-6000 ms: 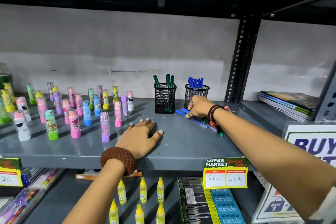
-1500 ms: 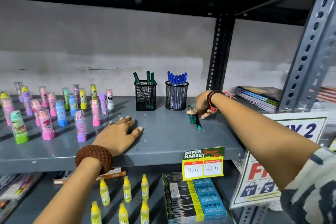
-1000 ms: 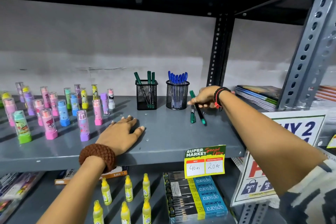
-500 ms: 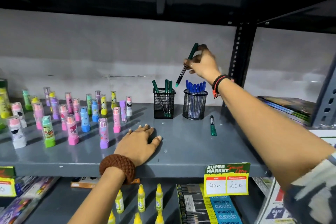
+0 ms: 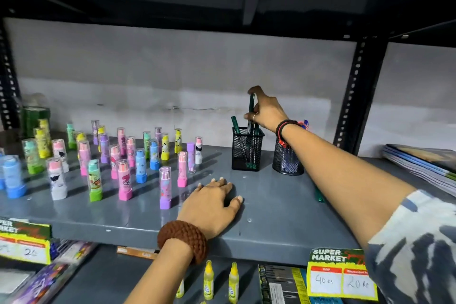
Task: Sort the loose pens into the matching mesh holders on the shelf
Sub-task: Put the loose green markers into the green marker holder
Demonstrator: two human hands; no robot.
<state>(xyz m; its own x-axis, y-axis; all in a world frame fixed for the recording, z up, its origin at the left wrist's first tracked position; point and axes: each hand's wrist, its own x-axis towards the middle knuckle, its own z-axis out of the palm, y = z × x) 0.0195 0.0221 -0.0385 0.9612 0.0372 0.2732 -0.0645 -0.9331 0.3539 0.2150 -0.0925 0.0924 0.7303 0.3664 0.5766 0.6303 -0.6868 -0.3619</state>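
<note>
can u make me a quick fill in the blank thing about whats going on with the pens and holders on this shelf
1. The right hand lowers a ____ pen into a holder.
2. That pen goes into the ____ mesh holder, not the round holder.
3. The left hand lies ____ on the shelf.
4. One loose green pen on the shelf is partly hidden by the right ____.

Missing words: green; square; flat; arm

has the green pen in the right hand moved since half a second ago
Yes. The green pen has gone down and left, from above the round holder into the square holder.
</note>
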